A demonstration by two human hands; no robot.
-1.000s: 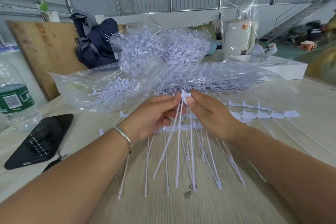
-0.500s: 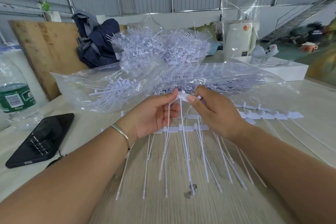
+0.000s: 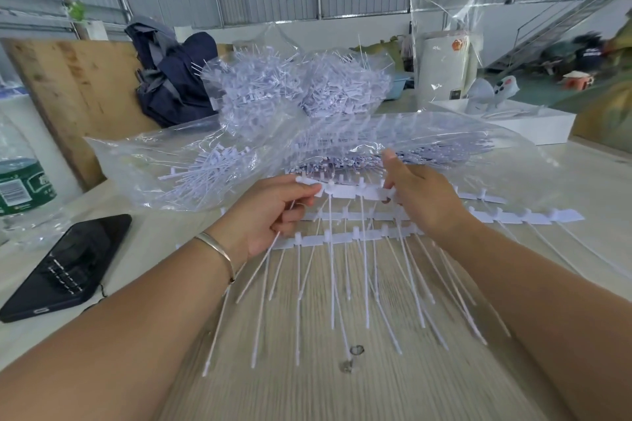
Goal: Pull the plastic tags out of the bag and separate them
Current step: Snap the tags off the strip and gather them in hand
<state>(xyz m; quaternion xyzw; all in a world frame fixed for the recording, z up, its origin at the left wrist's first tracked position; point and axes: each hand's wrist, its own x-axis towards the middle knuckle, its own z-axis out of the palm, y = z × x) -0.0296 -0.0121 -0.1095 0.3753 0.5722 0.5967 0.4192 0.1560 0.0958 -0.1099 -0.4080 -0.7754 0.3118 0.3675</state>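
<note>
A clear plastic bag [image 3: 147,174] lies across the table, full of white plastic tags. I hold a strip of joined tags [image 3: 352,191] just in front of the bag's mouth, long stems hanging toward me. My left hand [image 3: 270,215] pinches the strip's left end between thumb and fingers. My right hand [image 3: 420,195] pinches its right end, index finger raised. Under the held strip lie more tag strips [image 3: 345,237] flat on the wooden table, stems fanned toward me. Another strip [image 3: 533,215] extends to the right.
A black phone [image 3: 65,267] lies at the left, with a water bottle [image 3: 20,181] behind it. Heaps of tags [image 3: 294,89] in clear bags stand behind. A dark backpack [image 3: 174,79], a plywood board [image 3: 68,92] and a white tray [image 3: 523,120] sit farther back. Small metal rings [image 3: 352,357] lie near me.
My hands have moved apart along the strip, which now stretches flat between them. Before, both pinched close together at one tag head.
</note>
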